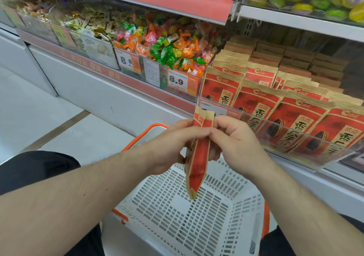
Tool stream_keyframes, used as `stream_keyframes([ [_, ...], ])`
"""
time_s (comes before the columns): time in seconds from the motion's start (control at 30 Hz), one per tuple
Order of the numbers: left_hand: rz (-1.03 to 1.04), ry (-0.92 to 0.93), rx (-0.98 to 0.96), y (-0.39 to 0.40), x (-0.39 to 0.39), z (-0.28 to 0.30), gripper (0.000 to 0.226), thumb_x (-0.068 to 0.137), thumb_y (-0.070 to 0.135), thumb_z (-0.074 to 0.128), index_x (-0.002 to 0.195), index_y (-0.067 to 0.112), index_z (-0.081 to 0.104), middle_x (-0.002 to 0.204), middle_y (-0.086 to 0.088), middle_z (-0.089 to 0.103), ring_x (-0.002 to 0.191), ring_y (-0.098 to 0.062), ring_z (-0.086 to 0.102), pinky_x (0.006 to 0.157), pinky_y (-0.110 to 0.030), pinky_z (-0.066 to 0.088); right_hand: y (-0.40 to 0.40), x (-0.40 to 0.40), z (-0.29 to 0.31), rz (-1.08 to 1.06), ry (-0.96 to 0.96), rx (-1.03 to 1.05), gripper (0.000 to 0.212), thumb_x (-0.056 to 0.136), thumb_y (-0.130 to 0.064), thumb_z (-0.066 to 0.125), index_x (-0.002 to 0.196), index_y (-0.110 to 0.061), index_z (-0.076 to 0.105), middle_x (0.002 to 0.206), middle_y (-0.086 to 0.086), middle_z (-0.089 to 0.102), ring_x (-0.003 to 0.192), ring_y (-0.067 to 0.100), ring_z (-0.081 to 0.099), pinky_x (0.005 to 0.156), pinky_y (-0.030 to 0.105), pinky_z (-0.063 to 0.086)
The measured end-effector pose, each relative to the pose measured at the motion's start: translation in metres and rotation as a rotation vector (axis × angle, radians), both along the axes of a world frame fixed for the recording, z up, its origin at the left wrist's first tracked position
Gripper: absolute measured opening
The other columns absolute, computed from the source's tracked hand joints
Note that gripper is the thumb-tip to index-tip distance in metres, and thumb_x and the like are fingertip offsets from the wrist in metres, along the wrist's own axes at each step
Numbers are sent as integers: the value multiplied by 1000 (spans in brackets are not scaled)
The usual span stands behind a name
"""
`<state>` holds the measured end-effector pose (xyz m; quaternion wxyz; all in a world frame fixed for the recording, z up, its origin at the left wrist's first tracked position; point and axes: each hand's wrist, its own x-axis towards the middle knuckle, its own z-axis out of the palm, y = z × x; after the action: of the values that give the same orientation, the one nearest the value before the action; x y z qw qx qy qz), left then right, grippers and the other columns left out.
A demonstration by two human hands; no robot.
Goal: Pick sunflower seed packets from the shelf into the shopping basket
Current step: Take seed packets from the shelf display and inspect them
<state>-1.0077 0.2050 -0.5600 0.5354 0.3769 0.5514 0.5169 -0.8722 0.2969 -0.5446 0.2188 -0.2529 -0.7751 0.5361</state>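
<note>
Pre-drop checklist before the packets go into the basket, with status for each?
1. Left hand grips the packets: ok.
2. Right hand pinches the packets from the other side: ok.
3. Packets above the basket opening: ok, their lower tip hangs over the white mesh floor.
4. Drop zone free: ok, nothing shows on the visible mesh floor.
5. Packet count in hand: cannot tell; two top edges show, they are seen edge-on.
6. Orange handle out of the drop path: ok, it lies at the far rim.
</note>
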Motion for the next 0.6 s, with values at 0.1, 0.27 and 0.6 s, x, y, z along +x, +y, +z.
stream_keyframes([
  [0.1,-62,-111,-1,4,-2,-3,43,83,43,51,94,3,60,79,-16,65,85,-28,61,78,-42,43,-2,-2,3,35,75,-222,27,100,-1,47,74,0,52,56,13,62,43,22,55,46,31,45],
  [0.27,-104,-257,-27,5,-4,-5,45,80,44,52,92,2,63,82,-20,65,83,-30,61,79,-43,45,-2,-2,7,50,131,-348,23,99,-1,46,77,2,53,60,22,57,37,20,50,41,26,41],
  [0.6,102,-285,-62,8,-8,0,43,77,47,61,93,7,61,88,-16,59,83,-32,60,71,-42,51,4,1,3,36,72,-226,22,99,-5,53,77,-3,59,60,11,61,47,21,57,48,30,46],
])
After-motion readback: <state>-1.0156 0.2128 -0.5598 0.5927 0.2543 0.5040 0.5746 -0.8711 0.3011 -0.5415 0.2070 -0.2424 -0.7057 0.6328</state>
